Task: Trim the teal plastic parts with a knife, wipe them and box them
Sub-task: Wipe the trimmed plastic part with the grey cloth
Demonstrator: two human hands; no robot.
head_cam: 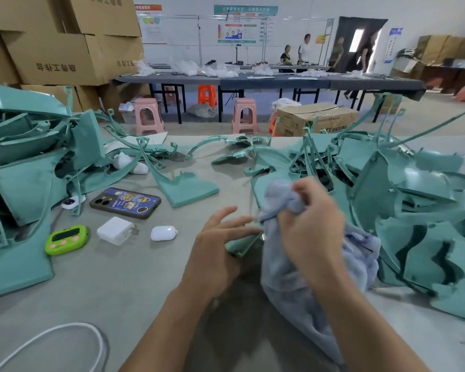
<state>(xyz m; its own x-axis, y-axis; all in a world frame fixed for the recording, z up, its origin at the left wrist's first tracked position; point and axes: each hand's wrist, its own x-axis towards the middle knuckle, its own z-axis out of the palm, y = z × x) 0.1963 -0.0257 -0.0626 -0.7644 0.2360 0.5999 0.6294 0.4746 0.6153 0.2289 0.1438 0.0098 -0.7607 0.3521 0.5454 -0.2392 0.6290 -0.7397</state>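
Right now the right hand (309,229) grips a bunched blue cloth (287,269) against a small teal part (243,246). The left hand (215,253) steadies the part with nearly straight fingers above the bench (132,285). So light a hold could let it slip, or the cloth could snag on it.

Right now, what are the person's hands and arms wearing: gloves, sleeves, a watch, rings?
Nothing shows. The left hand and right hand are ungloved, with no rings visible. Both forearms are bare down to the frame's bottom edge: no sleeves, watch or wristband in view.
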